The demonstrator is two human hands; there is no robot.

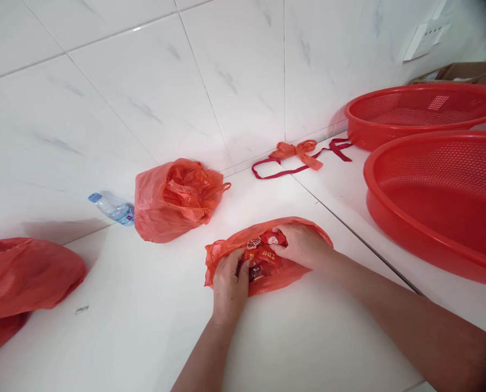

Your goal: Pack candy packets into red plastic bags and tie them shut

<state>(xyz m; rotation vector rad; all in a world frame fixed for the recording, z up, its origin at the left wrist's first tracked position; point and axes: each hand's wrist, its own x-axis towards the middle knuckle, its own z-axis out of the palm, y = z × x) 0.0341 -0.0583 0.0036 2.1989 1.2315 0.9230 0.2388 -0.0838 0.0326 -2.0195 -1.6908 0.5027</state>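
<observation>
A red plastic bag [283, 279] lies open on the white tabletop, with several small wrapped packets [263, 254] inside, mostly red and one dark brown [256, 271]. My right hand [302, 247] reaches into the bag from the right, thumb and fingers closed around a red packet with a white round mark [274, 239]. At the bag's left end is my left hand [230, 280], its fingers curled in among the packets. Something dark shows between its thumb and fingers, but I cannot tell what it is.
Behind stands another red plastic bag [155, 204], with a clear bottle [114, 209] lying beside it. A third red bag [30, 277] is at far left. Two red plastic baskets [383, 212] stand on the right. A dark red strap [279, 174] and a knotted bag strip [295, 151] lie near the tiled wall.
</observation>
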